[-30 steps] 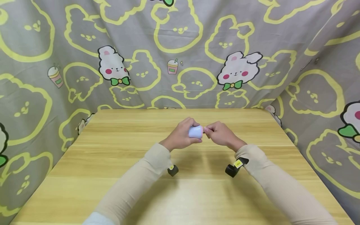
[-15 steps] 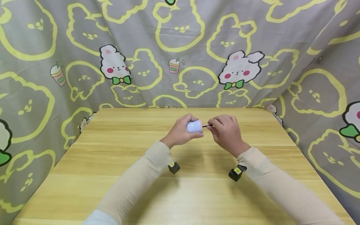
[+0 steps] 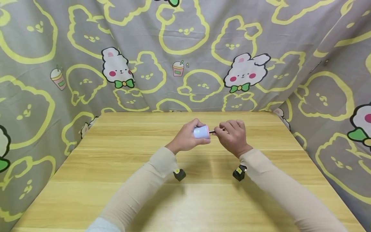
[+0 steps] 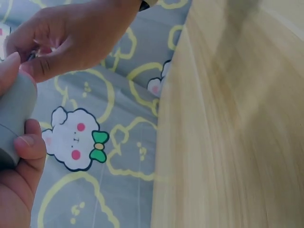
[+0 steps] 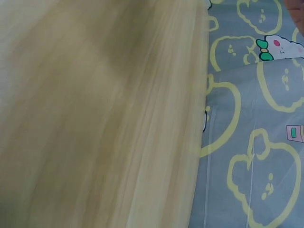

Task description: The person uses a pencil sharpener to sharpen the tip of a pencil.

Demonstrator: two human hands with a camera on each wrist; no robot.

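Observation:
My left hand (image 3: 184, 138) grips a pale blue cylinder (image 3: 200, 132) with a pink rim, held sideways above the table. From the rim end a thin dark metal rod (image 3: 212, 131) sticks out to the right. Its outer end lies between the curled fingers of my right hand (image 3: 234, 138), which pinches it. In the left wrist view the cylinder (image 4: 16, 107) looks grey, with the left thumb and fingers around it and the right hand (image 4: 78, 40) close by its end. Only a sliver of a hand (image 5: 296, 12) shows in the right wrist view.
Both hands are over a wooden table (image 3: 203, 199). A grey patterned curtain (image 3: 185, 83) stands along its far edge and at the sides. Black wrist cameras, left (image 3: 179, 174) and right (image 3: 239, 174), hang below the sleeves.
The right hand has turned at the wrist and drawn slightly away from the cylinder, so more of the rod shows than a second ago. My left hand has kept its grip, nearly still.

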